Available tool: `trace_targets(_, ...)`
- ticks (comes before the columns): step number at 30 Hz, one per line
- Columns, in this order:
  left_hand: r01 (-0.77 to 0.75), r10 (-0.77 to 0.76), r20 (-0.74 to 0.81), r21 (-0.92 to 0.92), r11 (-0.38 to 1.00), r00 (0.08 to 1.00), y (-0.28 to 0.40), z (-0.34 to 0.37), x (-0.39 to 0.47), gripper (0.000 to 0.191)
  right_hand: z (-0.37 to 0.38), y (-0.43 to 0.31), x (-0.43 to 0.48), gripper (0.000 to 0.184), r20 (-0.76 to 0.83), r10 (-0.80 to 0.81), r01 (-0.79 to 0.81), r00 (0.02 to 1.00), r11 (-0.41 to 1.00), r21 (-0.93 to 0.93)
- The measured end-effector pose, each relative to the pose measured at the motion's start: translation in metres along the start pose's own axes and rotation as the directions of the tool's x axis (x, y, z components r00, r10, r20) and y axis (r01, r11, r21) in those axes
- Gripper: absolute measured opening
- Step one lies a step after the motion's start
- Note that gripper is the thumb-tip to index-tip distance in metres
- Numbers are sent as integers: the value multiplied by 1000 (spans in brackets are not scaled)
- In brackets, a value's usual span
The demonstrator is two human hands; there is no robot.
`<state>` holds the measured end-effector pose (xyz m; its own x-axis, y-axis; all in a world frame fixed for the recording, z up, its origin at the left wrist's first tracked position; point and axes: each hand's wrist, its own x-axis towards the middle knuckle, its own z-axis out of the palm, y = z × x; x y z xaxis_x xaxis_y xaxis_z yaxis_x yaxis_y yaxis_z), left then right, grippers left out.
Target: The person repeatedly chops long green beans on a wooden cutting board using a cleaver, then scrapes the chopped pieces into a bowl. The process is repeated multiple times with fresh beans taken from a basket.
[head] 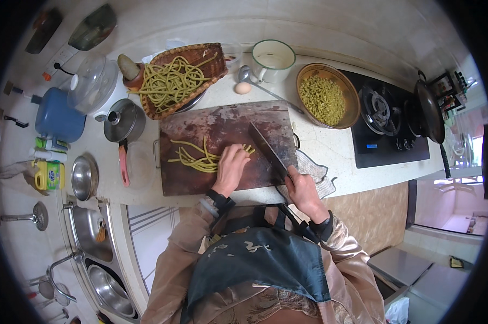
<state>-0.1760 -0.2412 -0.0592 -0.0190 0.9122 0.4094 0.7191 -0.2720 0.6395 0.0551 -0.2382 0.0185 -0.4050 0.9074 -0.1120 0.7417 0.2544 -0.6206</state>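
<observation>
My left hand (230,168) presses down on a bunch of long green beans (193,156) lying on the dark wooden cutting board (211,117). Cut bean ends poke out just right of its fingers. My right hand (304,192) grips the handle of a cleaver (268,150), whose blade is over the board's right part, a little right of the bean ends. Behind the board, a wicker basket (217,62) holds a tangle of whole long beans (175,81). A brown bowl (353,93) at the back right is filled with chopped green beans (323,99).
Near the board's back edge are an egg (243,88), a ladle (268,92) and an enamel pot (274,56). A lidded saucepan (124,119) stands left, a cloth (314,172) lies right. Farther out are a gas hob (389,150) and a steel sink (90,243).
</observation>
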Motion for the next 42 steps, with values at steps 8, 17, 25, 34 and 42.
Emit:
trace_targets(8, -136, 132, 55, 75, 988, 990, -7, -4, -3, 15, 7, -7, -8, 22, 102, -57, 58, 993, 998, -7)
trace_targets(17, -161, 154, 63, 113, 981, 986, -10, -4, -2, 17, 3, -10, -1, 22, 81, -10, 14, 997, 999, -40)
trace_targets(25, -143, 124, 128, 150, 978, 984, -11, -5, -1, 17, 1, -31, 5, 37, 173, -154, 194, 973, 950, -246)
trace_targets(34, -168, 163, 75, 74, 983, 984, -8, -5, 0, 15, -14, -35, 19, 43, 351, -72, 178, 934, 943, -282)
trace_targets(42, -147, 146, 37, 55, 988, 989, -14, 0, -3, 16, 13, -13, 25, 26, 238, 20, 0, 971, 996, -86)
